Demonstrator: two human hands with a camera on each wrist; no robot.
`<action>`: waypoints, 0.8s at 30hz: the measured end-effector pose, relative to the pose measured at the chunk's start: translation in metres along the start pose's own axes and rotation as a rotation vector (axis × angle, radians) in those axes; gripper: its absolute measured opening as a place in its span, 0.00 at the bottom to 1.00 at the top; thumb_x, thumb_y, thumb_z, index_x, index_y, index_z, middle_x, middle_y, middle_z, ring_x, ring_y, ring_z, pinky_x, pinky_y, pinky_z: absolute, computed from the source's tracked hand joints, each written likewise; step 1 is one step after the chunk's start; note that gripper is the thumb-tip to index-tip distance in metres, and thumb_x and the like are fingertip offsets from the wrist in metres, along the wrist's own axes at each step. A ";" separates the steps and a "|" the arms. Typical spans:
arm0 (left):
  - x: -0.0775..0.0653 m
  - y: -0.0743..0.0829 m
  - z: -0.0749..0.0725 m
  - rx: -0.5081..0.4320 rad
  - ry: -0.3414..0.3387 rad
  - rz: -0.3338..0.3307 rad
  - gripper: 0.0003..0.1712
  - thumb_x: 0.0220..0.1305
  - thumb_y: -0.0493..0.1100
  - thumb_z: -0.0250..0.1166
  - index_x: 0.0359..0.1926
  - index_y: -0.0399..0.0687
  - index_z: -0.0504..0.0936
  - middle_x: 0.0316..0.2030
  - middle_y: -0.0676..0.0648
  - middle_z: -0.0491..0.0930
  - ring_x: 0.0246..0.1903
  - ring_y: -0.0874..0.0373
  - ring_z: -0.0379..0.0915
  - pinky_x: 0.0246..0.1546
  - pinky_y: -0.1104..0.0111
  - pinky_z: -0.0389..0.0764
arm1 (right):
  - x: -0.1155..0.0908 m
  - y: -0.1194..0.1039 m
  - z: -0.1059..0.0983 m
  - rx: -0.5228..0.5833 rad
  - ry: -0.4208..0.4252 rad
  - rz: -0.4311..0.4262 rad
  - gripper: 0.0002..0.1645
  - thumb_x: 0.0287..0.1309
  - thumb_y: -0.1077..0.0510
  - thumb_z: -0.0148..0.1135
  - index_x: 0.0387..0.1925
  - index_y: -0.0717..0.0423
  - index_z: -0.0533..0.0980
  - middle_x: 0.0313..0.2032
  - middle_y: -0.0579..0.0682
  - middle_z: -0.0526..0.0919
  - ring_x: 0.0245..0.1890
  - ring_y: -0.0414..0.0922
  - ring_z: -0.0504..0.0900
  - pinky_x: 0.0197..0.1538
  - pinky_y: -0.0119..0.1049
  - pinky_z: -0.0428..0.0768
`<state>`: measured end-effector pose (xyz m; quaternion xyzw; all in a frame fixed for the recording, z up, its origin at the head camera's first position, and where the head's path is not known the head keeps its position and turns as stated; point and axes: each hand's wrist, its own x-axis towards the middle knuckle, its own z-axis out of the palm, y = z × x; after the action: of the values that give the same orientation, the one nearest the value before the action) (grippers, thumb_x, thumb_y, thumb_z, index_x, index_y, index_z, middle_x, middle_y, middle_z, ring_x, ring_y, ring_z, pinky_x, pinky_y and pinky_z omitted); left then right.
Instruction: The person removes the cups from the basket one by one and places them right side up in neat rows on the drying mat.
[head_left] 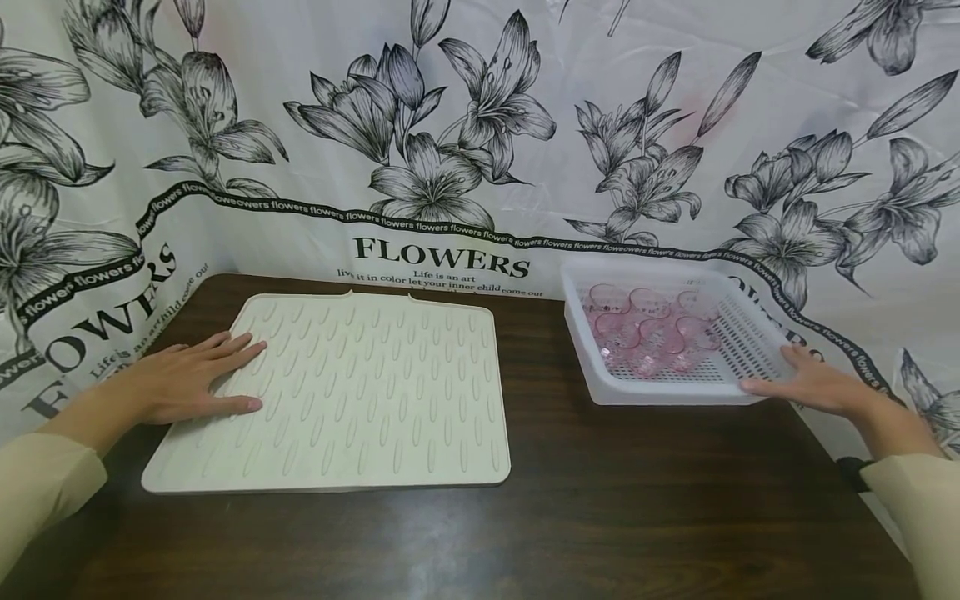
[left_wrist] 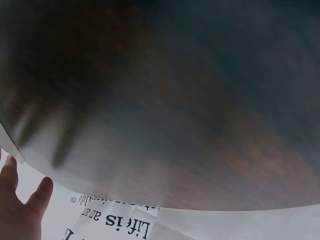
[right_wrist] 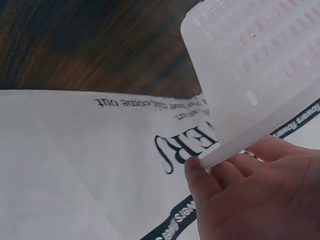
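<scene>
On the printed cloth [head_left: 558, 192] behind the counter [head_left: 570, 500] we read "FLOWERS" in large capitals, whole once at the middle and in part again towards either side. Under the middle one we made out "Life is an art" and "live it in color let your inner child come out", and the dark band [head_left: 431, 227] above repeated "flowers" in small pale letters. In the left wrist view we found "Life is an" upside down, and in the right wrist view part of "FLOWERS", likewise inverted. We counted one cream mat [head_left: 337, 392], with rows of slim raised ovals, lying on the left half of the counter, and one white basket [head_left: 667, 397], slotted in its base, at the far right, well apart from the mat. In the basket we counted at least six clear pink vessels [head_left: 652, 329]; they overlapped too much for us to give an exact number. Of the two hands, the left hand [head_left: 191, 379] was spread wide, its straight fingers resting on the mat's left side, while the right hand [head_left: 821, 383] gripped the basket's right rim near its front corner, between thumb and fingers. We saw two pale sleeves [head_left: 48, 492], one on each arm.
</scene>
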<state>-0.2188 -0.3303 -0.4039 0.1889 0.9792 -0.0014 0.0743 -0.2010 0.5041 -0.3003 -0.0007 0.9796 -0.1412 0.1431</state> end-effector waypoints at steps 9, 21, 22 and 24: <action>0.000 0.003 -0.006 0.047 0.004 0.000 0.57 0.58 0.77 0.56 0.76 0.45 0.58 0.72 0.31 0.59 0.69 0.27 0.53 0.57 0.30 0.60 | 0.003 -0.012 0.006 0.012 0.020 -0.052 0.67 0.62 0.36 0.60 0.69 0.84 0.37 0.62 0.88 0.46 0.54 0.86 0.58 0.51 0.80 0.59; 0.000 0.005 -0.006 0.055 -0.010 -0.015 0.57 0.58 0.79 0.55 0.76 0.46 0.58 0.72 0.32 0.59 0.69 0.27 0.53 0.56 0.30 0.62 | 0.027 0.005 0.018 0.013 0.050 -0.065 0.69 0.57 0.32 0.64 0.70 0.81 0.42 0.56 0.79 0.56 0.48 0.74 0.68 0.46 0.72 0.70; 0.000 0.006 -0.007 0.055 -0.010 -0.015 0.57 0.58 0.78 0.55 0.76 0.46 0.58 0.72 0.31 0.59 0.69 0.27 0.53 0.55 0.30 0.62 | 0.029 0.006 0.019 0.004 0.047 -0.059 0.71 0.57 0.31 0.64 0.70 0.82 0.40 0.57 0.81 0.54 0.50 0.77 0.66 0.47 0.74 0.69; 0.001 0.007 -0.008 0.061 -0.010 -0.016 0.57 0.58 0.78 0.55 0.76 0.46 0.58 0.72 0.31 0.59 0.69 0.27 0.53 0.55 0.30 0.63 | 0.031 0.003 0.019 -0.011 0.046 -0.033 0.73 0.56 0.29 0.63 0.71 0.81 0.38 0.62 0.84 0.49 0.53 0.81 0.63 0.50 0.77 0.65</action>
<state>-0.2181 -0.3234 -0.3960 0.1834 0.9797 -0.0328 0.0735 -0.2249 0.5002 -0.3273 -0.0146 0.9832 -0.1384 0.1182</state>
